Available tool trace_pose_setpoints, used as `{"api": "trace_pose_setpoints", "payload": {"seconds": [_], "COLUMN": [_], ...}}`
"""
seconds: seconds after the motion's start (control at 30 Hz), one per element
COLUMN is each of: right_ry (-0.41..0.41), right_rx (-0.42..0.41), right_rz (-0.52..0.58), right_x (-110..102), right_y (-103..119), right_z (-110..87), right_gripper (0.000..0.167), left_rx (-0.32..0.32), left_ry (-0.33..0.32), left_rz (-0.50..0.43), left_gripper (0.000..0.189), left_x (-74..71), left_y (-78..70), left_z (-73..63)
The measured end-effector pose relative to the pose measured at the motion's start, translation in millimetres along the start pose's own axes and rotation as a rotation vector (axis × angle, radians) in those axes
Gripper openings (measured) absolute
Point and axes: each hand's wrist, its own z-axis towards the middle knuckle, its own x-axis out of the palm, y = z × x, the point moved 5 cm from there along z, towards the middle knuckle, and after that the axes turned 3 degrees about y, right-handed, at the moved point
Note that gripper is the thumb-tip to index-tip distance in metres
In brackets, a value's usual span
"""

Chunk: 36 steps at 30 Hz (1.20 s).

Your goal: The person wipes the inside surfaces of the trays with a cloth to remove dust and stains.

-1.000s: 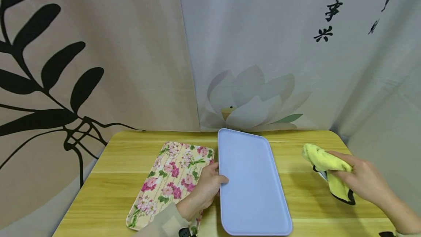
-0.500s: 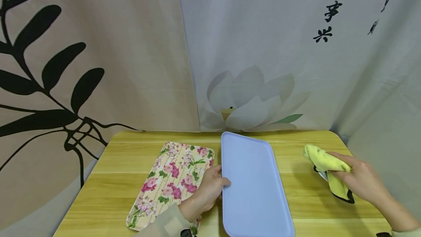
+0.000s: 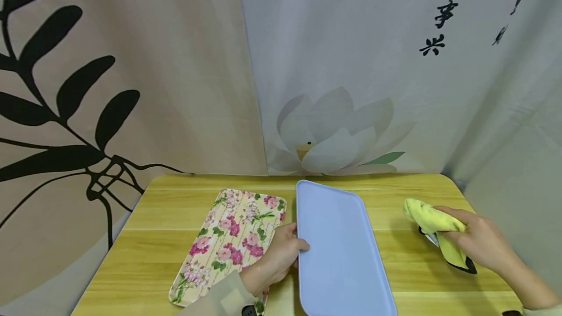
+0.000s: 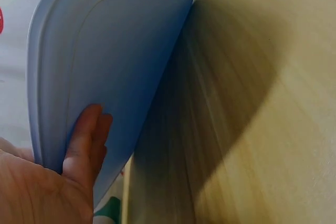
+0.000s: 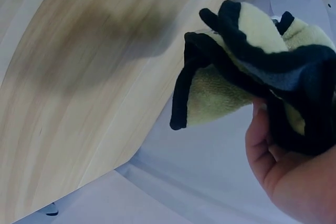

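My left hand grips the left long edge of a light blue tray, thumb on its upper face and fingers underneath. In the left wrist view the tray stands tilted, its raised side casting a shadow on the wood, with fingers flat against its underside. My right hand holds a bunched yellow cloth with black edging above the table's right side. The right wrist view shows the cloth folded over on itself, my thumb and fingers pinching it from below.
A floral-patterned tray lies on the wooden table left of the blue tray, partly covered by my left forearm. Behind the table hangs a curtain printed with leaves, a lotus and characters.
My left hand and the blue tray have shifted slightly right and toward me. The right hand with the cloth has barely moved, dipping a little.
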Motion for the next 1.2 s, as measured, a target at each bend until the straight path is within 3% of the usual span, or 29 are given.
{"api": "trace_pose_setpoints", "payload": {"seconds": [0.37,0.57,0.83,1.2], "right_ry": [0.022,0.052,0.029,0.014], "right_rx": [0.004,0.023,0.01,-0.001], "right_rz": [0.013,0.017,0.006,-0.013], "right_x": [2,4,5,5], "right_y": [0,-2,-3,0], "right_z": [0.9,1.6,1.9,3.0], "right_gripper": [0.055,0.057,0.056,0.055], "left_rx": [-0.095,-0.127,-0.189,-0.219], "left_ry": [0.03,0.042,0.057,0.081], "left_rz": [0.129,0.209,0.32,0.462], "left_gripper": [0.066,0.056,0.048,0.014], "left_x": [-2.3,-4.4,-8.2,-10.4], "left_y": [0.9,1.2,3.1,1.3], "left_z": [1.6,1.7,4.7,1.3]}}
